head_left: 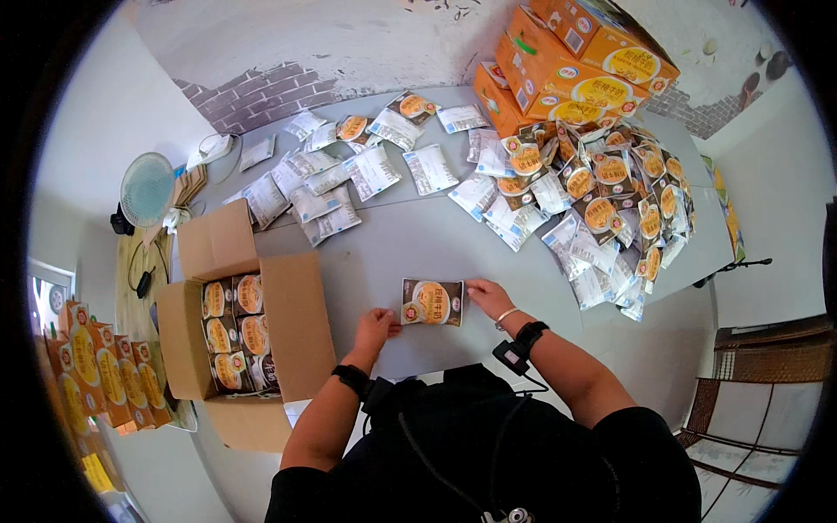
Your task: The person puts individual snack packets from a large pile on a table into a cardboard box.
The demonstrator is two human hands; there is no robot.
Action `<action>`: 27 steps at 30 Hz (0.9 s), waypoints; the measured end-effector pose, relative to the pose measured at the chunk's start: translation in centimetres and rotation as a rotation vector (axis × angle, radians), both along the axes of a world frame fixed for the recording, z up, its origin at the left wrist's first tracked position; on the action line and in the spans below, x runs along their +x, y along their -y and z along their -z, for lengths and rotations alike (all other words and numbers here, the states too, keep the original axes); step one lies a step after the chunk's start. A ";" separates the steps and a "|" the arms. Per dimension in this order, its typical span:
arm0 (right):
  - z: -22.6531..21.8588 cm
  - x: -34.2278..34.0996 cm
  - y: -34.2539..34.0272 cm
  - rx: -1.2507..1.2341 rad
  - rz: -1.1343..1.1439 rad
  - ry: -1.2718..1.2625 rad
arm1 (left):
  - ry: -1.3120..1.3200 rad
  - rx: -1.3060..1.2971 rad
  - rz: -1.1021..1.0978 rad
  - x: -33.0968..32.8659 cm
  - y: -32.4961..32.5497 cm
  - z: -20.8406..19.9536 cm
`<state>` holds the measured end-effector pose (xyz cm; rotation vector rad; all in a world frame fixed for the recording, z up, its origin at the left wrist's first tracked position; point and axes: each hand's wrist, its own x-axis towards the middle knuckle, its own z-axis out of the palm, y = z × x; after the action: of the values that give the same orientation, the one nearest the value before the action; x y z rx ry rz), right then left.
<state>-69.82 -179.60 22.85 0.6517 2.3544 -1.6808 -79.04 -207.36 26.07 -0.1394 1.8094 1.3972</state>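
Both hands were on one packet (432,302), a flat brown pouch with an orange round print, lying face up on the grey table (384,253) just right of the open box (261,296). Left hand (375,327) touched the packet's lower left corner, fingers curled loosely, thumb at the edge; whether it pinched or only pressed, couldn't tell. Right hand (488,297) was at the packet's right edge, fingers bent down onto the upper corner, looked like a light pinch. The box sat at the table's left edge, flaps open, holding rows of the same packets standing face up. Beyond the box, farther along the table, a loose scatter of packets (331,179) lay mostly white side up. Far right of the box, past the held packet, a bigger heap (602,205) was piled, mixed brown and white sides. Behind that heap, orange cartons (567,65) were stacked against the wall. Left of the box, a row of orange cartons (96,375) stood lower down, and a small fan (146,187) stood beyond the box's far left corner.
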 end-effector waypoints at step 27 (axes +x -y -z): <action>-7.6 -0.7 6.1 -0.929 0.100 0.210 | 0.496 0.761 -0.534 0.8 2.6 -2.0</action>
<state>-70.55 -185.66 30.44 0.6889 1.1846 -2.3030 -78.26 -209.98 28.10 -0.5364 0.7784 2.1034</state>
